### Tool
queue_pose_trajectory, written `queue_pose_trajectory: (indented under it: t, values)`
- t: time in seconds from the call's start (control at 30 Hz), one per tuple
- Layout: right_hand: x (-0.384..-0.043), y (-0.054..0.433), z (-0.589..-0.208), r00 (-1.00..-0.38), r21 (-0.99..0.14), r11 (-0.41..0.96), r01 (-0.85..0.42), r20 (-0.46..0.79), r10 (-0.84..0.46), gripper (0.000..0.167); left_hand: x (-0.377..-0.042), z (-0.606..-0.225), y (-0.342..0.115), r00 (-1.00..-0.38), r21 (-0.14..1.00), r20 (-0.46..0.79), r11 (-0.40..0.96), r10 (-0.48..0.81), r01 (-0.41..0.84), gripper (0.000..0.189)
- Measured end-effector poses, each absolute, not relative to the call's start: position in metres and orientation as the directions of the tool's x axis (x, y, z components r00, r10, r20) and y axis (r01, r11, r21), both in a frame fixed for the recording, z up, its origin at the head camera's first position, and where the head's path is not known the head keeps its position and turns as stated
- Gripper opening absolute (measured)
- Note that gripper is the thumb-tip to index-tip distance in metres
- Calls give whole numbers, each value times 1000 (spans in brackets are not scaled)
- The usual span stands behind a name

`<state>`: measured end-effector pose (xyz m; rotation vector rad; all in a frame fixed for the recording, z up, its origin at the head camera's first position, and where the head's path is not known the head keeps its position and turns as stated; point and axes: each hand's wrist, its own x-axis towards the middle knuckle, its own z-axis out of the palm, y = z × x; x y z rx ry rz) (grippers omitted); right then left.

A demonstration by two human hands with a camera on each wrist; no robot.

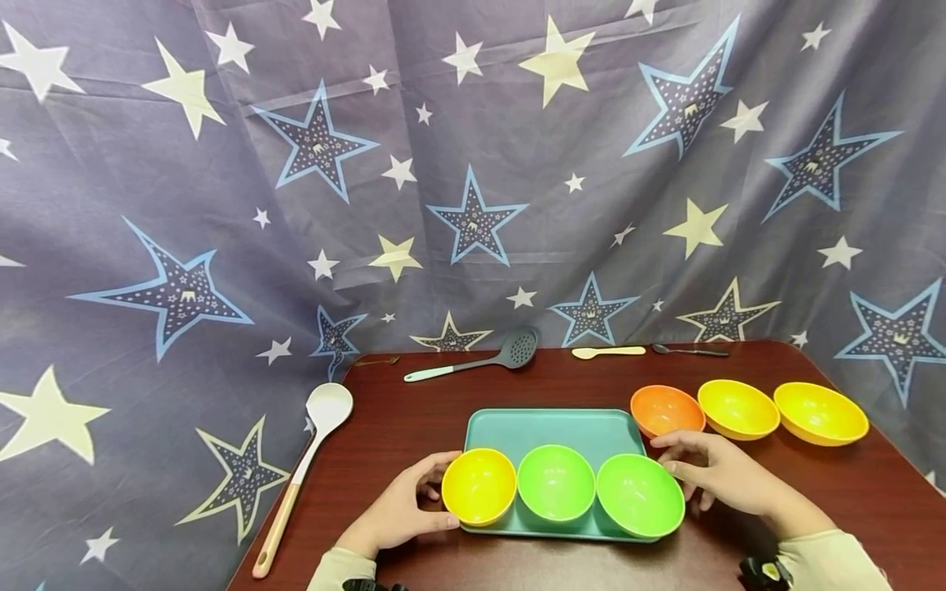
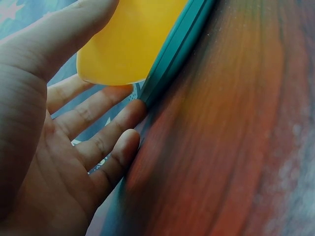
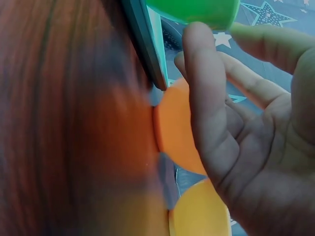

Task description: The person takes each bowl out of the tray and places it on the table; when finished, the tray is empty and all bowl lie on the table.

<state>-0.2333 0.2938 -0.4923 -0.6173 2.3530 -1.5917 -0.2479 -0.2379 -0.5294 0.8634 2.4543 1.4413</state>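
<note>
Three bowls stand in a row along the near part of a teal tray (image 1: 547, 420): a yellow bowl (image 1: 479, 487), a middle green bowl (image 1: 556, 483) and a right green bowl (image 1: 640, 494). My left hand (image 1: 410, 502) is at the yellow bowl's left side, thumb near its front, other fingers spread loosely. In the left wrist view those fingers (image 2: 106, 115) reach beneath the bowl and to the tray's edge. My right hand (image 1: 727, 472) is beside the right green bowl, fingers loosely bent. In the right wrist view its fingertips (image 3: 199, 37) are right at that bowl's underside.
An orange bowl (image 1: 668, 410) and two yellow bowls (image 1: 737, 409) line the right side, just beyond my right hand. Toward the back lie a slotted turner (image 1: 517, 348), a cream spoon (image 1: 608, 352) and a dark spoon (image 1: 691, 350). A long-handled white ladle (image 1: 328, 408) lies along the left edge.
</note>
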Motion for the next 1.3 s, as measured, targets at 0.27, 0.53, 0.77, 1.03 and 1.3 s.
queue_pose_trajectory:
  t: [0.27,0.53,0.77,1.03,1.3]
  values:
    - [-234,292,-493,-873,-930,314,-191,15,-488,42,-250,-533,-240,-821,841,139,371,554,393,79]
    - [-236,291,-496,-862,-932,326,-156,-33,-505,43,-249,-531,-239,-825,851,135,362,549,380,80]
    - [-237,292,-498,-852,-937,313,-152,-36,-522,39,-248,-530,-238,-820,851,151,349,553,392,81]
    - [-235,290,-496,-851,-936,314,-159,-32,-524,36,-248,-530,-238,-831,850,131,370,541,375,78]
    - [-235,290,-497,-858,-939,297,-174,-3,-513,35,-248,-530,-238,-832,845,122,383,541,373,78]
